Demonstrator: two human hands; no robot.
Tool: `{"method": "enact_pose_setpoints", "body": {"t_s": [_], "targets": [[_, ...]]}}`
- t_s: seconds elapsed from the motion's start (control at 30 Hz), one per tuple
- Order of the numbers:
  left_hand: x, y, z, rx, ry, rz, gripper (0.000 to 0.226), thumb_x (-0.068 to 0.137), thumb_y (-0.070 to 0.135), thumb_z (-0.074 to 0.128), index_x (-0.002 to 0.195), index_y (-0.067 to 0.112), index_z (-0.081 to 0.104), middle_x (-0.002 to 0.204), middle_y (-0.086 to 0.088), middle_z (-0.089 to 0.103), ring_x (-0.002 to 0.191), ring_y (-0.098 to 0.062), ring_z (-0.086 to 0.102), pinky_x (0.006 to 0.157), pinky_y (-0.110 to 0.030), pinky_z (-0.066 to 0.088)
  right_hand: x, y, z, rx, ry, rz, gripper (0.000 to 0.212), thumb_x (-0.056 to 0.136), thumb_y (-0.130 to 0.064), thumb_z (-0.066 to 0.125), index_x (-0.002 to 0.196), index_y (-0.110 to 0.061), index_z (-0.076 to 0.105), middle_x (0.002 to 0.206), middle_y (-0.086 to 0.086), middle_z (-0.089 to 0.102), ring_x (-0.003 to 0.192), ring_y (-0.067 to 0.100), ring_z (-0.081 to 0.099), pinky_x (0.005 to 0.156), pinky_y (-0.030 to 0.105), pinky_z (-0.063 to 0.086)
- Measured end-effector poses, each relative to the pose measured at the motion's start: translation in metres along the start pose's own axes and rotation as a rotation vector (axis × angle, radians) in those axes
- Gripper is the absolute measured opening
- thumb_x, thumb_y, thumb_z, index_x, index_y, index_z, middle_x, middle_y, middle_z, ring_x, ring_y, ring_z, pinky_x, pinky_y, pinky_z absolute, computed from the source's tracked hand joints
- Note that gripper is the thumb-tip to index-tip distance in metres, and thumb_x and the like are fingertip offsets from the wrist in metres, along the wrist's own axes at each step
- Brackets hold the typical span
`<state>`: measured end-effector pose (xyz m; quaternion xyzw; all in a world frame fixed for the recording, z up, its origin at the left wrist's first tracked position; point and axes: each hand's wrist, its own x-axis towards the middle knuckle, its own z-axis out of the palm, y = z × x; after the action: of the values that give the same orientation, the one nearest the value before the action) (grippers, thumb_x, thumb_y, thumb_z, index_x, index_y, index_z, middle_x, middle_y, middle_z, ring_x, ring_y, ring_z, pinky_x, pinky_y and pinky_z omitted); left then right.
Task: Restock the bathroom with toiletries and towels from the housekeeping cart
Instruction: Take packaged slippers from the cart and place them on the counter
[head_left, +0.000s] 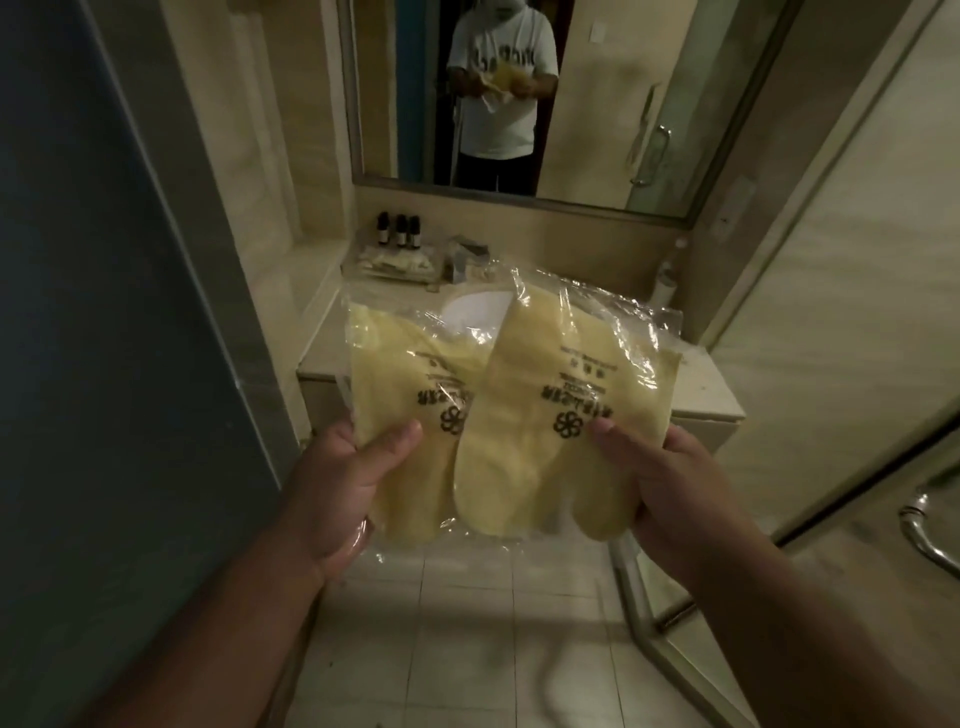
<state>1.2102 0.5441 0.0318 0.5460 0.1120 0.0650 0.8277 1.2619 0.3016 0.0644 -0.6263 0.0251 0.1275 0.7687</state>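
Two clear plastic packs of pale yellow disposable slippers are held up in front of me, fanned apart and overlapping in the middle. My left hand (347, 480) grips the left slipper pack (400, 384) at its lower end, thumb on top. My right hand (670, 483) grips the right slipper pack (566, 395) the same way. Both packs carry a dark flower logo and printed text. They hang above the floor, in front of the vanity counter (711, 387).
The white sink basin (467, 312) shows behind the packs. At the counter's back left stand three small dark bottles (399, 228) and a tray of sachets (395, 265). A mirror (597, 104) reflects a person. Dark door (93, 312) at left, glass shower enclosure (857, 312) at right.
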Motion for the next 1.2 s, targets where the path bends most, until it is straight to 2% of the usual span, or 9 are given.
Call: {"method": "enact_pose_setpoints", "body": {"t_s": [0.17,0.37,0.53,0.63,0.73,0.83,0.97,1.13,1.2], "targets": [[0.041,0.003,-0.023,0.037,0.047,-0.018,0.042,0.078,0.018,0.079,0.118,0.014,0.067,0.113,-0.01,0.074,0.104,-0.027,0.072,0.086,-0.046,0.057,0.052,0.001,0.024,-0.282,0.014,-0.086,0.013,0.095,-0.016,0.063,0.102,-0.016,0.073,0.097,0.003,0.078,0.087,0.021,0.075,0.071,0.044,0.061],[0.099,0.006,-0.044,0.038,0.144,0.007,0.049,0.08,0.018,0.077,0.126,0.012,0.062,0.117,-0.011,0.073,0.107,-0.028,0.07,0.087,-0.047,0.054,0.129,0.004,0.052,-0.153,-0.084,-0.116,0.019,0.093,-0.016,0.063,0.11,-0.013,0.07,0.102,0.003,0.077,0.092,0.023,0.075,0.07,0.041,0.062],[0.162,0.021,-0.052,0.077,0.223,0.008,0.052,0.076,0.025,0.071,0.127,0.016,0.062,0.119,-0.01,0.072,0.11,-0.031,0.069,0.088,-0.054,0.054,0.225,0.002,0.067,-0.128,-0.146,-0.102,0.046,0.079,-0.015,0.076,0.123,-0.017,0.062,0.109,0.005,0.075,0.098,0.029,0.073,0.077,0.052,0.06],[0.203,0.03,-0.048,0.188,0.25,0.01,0.051,0.082,0.034,0.076,0.13,0.024,0.061,0.12,-0.002,0.072,0.11,-0.027,0.069,0.082,-0.053,0.057,0.282,-0.003,0.068,-0.087,-0.176,-0.041,0.067,0.066,-0.025,0.082,0.128,-0.027,0.057,0.119,0.005,0.07,0.104,0.03,0.071,0.078,0.054,0.06],[0.242,0.031,-0.037,0.269,0.314,0.053,0.04,0.082,0.037,0.067,0.122,0.03,0.063,0.111,0.005,0.074,0.101,-0.018,0.072,0.083,-0.047,0.056,0.336,-0.009,0.063,-0.156,-0.221,-0.08,0.055,0.074,-0.022,0.083,0.121,-0.038,0.059,0.122,0.005,0.066,0.103,0.03,0.07,0.076,0.054,0.061],[0.276,0.026,-0.031,0.236,0.348,0.053,0.028,0.083,0.03,0.071,0.111,0.03,0.069,0.11,-0.001,0.075,0.1,-0.023,0.072,0.085,-0.048,0.055,0.38,-0.009,0.061,-0.106,-0.297,-0.03,0.05,0.071,-0.021,0.082,0.118,-0.023,0.064,0.111,0.009,0.074,0.101,0.033,0.072,0.081,0.05,0.058],[0.32,0.025,-0.039,0.176,0.372,0.003,0.045,0.076,0.033,0.075,0.119,0.025,0.065,0.115,-0.007,0.073,0.107,-0.032,0.07,0.092,-0.062,0.052,0.423,-0.014,0.064,-0.069,-0.388,0.048,0.045,0.074,-0.014,0.079,0.118,-0.011,0.068,0.11,0.015,0.074,0.103,0.035,0.07,0.085,0.043,0.055],[0.39,0.022,-0.051,0.155,0.329,0.008,0.044,0.078,0.028,0.077,0.12,0.02,0.065,0.112,-0.009,0.074,0.106,-0.033,0.069,0.09,-0.058,0.052,0.473,-0.022,0.071,-0.095,-0.326,-0.003,0.043,0.075,-0.016,0.078,0.117,-0.022,0.071,0.109,0.008,0.075,0.097,0.031,0.071,0.078,0.045,0.057],[0.424,0.019,-0.056,0.131,0.283,-0.001,0.046,0.078,0.028,0.075,0.121,0.019,0.065,0.115,-0.011,0.073,0.108,-0.034,0.069,0.092,-0.058,0.051,0.49,-0.03,0.075,-0.097,-0.291,-0.04,0.054,0.074,-0.017,0.079,0.125,-0.026,0.065,0.112,0.005,0.074,0.099,0.029,0.072,0.079,0.049,0.059]]}}
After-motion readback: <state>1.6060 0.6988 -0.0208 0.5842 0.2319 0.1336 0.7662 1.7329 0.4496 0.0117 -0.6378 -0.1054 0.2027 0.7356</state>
